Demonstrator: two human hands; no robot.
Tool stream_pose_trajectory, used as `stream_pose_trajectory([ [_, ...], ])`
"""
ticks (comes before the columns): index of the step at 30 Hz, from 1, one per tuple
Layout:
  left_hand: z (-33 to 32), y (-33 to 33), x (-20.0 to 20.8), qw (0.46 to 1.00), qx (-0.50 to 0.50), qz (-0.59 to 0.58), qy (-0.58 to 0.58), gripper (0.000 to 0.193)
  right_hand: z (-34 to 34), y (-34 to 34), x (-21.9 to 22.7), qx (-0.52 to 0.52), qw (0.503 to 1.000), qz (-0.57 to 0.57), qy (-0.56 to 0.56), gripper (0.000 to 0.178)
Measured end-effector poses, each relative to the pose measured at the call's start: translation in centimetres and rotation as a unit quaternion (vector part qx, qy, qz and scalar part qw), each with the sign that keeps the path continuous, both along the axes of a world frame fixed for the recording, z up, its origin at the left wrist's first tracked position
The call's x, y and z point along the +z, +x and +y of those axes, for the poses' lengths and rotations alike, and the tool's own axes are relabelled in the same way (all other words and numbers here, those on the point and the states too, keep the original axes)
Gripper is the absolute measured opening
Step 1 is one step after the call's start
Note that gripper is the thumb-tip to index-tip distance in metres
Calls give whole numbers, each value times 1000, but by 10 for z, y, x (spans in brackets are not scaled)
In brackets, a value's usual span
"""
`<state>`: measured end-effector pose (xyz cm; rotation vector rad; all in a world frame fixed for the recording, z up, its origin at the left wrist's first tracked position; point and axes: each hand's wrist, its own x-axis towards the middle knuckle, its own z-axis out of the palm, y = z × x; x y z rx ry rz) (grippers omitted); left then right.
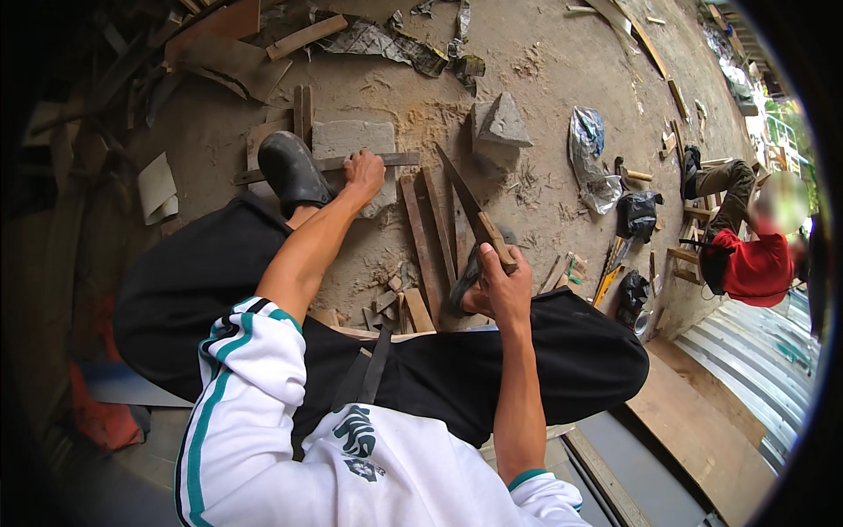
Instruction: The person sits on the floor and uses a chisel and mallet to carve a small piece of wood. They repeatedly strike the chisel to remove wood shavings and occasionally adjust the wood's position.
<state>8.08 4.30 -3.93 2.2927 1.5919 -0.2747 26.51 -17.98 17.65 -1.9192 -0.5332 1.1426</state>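
My left hand (pixel 364 175) is closed over a dark wooden strip (pixel 399 160), which lies across a pale concrete block (pixel 353 137). A black clog (pixel 295 172) on my left foot presses on the strip, left of that hand. In my right hand (pixel 511 285) is a handsaw (pixel 465 191), gripped by its wooden handle. Its long blade tapers up and leftward, and its tip is near the strip's right end, apart from it as far as I can tell. My right foot, partly hidden by the right hand, is beside the saw handle.
Long wooden pieces (pixel 420 233) and small offcuts (pixel 386 301) lie between my legs. An angular concrete chunk (pixel 502 127) stands right of the block. Farther right are plastic bags (pixel 594 158), a yellow-handled tool (pixel 606 283) and a seated person in red (pixel 746 268). Scrap boards (pixel 215 57) lie far left.
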Motion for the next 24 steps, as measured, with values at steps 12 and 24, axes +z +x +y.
stream_pose_trajectory([
  [12,19,-15,-1,956,-126,-245,102,44,12,6,2,-3,997,-79,13,34],
  [24,30,-21,82,941,-97,-316,75,49,16,0,-4,-3,998,-31,48,32],
])
